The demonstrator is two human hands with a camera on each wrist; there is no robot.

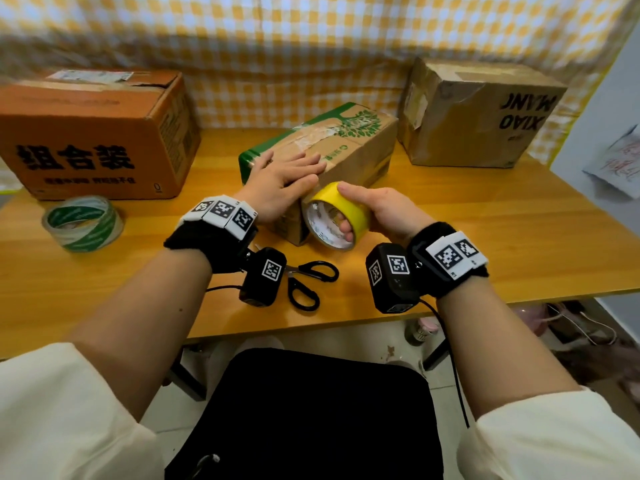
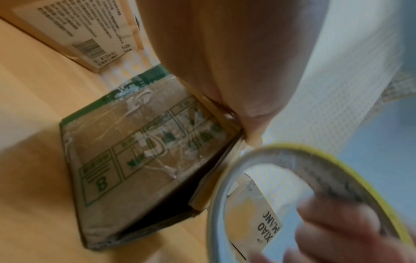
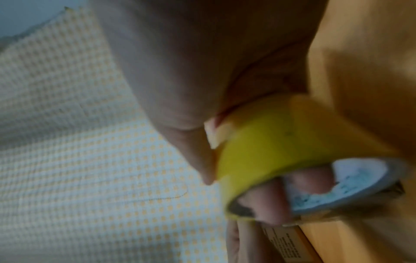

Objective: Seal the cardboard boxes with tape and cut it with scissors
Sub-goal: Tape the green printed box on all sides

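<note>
The green-printed cardboard box (image 1: 322, 150) was pinned to the wooden table (image 1: 485, 237) by the left hand (image 1: 280, 178), whose fingers were laid flat and spread across its top. Just beside that hand's thumb, at the near end of the box, the yellow tape roll (image 1: 334, 216) was gripped by the right hand (image 1: 381, 209): the thumb was pressed on the outer band and the other fingers were hooked through the core. Whether a strip had been stuck down yet could not be told from the blurred wrist views. The step in hand was judged to be the laying of tape along the top seam. For this to go well, the free end should be anchored over the near edge, the roll drawn straight away along the seam under steady tension, and the strip smoothed by the flat left hand. The scissors (image 1: 308, 280) were left lying below the left wrist, within easy reach for the cut.
</note>
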